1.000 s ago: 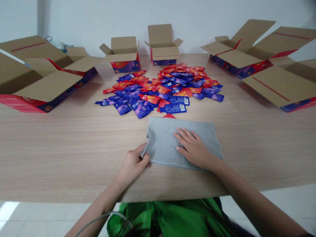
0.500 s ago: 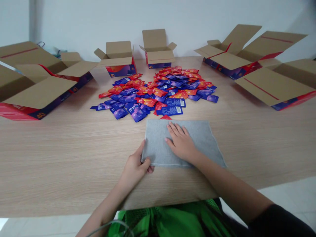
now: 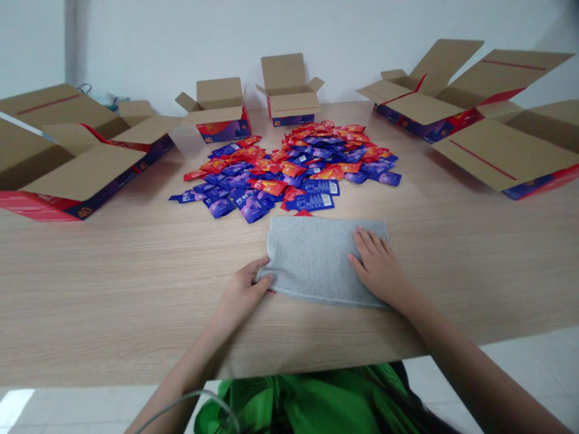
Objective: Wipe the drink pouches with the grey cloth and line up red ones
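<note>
A folded grey cloth [image 3: 316,259] lies flat on the wooden table [image 3: 113,289] just in front of me. My left hand [image 3: 239,292] pinches the cloth's near left corner between thumb and fingers. My right hand [image 3: 379,266] rests flat on the cloth's right end, fingers stretched out and together. Beyond the cloth spreads a heap of red and blue sachets [image 3: 289,169]; one red sachet [image 3: 303,213] peeks out from under the cloth's far edge.
Open cardboard boxes ring the heap: a large one at the left [image 3: 67,157], two small ones at the back [image 3: 221,111] [image 3: 289,90], and large ones at the right [image 3: 452,84] [image 3: 520,150]. The table's near edge runs just below my wrists.
My right hand slid from the cloth's middle to its right end. My left hand stayed at the near left corner.
</note>
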`<state>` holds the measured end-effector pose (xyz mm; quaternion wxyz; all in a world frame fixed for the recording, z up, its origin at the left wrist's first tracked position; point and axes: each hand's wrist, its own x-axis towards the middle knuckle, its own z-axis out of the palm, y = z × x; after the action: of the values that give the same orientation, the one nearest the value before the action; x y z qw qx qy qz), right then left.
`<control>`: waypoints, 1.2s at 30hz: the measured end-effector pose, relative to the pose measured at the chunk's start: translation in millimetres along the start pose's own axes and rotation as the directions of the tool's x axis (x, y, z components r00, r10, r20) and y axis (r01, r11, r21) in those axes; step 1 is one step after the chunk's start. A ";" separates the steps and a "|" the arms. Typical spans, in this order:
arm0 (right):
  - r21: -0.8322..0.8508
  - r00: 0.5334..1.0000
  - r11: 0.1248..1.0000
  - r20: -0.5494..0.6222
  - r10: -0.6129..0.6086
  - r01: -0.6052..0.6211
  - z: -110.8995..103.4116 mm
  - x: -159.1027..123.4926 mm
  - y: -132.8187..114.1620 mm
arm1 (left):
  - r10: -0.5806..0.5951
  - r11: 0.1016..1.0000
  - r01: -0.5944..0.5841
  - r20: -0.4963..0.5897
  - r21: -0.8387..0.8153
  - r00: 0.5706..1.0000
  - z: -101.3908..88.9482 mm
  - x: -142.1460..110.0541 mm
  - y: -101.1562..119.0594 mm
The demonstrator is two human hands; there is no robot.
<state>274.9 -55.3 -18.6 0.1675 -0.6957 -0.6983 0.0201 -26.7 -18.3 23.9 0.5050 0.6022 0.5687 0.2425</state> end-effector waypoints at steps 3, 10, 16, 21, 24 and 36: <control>0.185 1.000 0.983 0.002 0.019 -0.019 -3.0 -0.3 15.3 | 0.093 0.989 -0.091 -0.013 0.112 0.996 -1.2 4.9 14.2; 0.835 0.951 0.466 0.207 0.229 -0.294 -37.4 2.2 27.2 | 0.579 0.691 -0.582 0.154 0.429 0.801 29.5 16.1 92.6; 0.839 0.874 0.245 0.464 0.144 -0.486 -54.6 11.1 35.5 | 0.584 0.346 -0.919 0.723 0.190 0.369 113.9 33.1 115.3; 0.829 0.879 0.301 0.414 0.237 -0.471 -45.5 7.5 46.1 | 0.453 0.430 -0.887 0.810 0.169 0.373 152.2 42.4 99.4; 0.817 0.911 0.406 0.345 0.226 -0.410 -39.7 3.2 53.9 | 0.454 0.558 -0.829 0.821 0.041 0.347 141.4 40.5 100.1; 0.537 0.906 0.737 0.149 0.397 -0.411 -38.6 16.1 60.4 | 0.697 0.506 -0.789 0.372 0.349 0.613 110.9 106.0 77.4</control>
<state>343.6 -45.6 5.4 0.3455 -0.7506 -0.4960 0.2668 128.4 55.6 21.2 0.2344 0.9121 0.2453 0.2303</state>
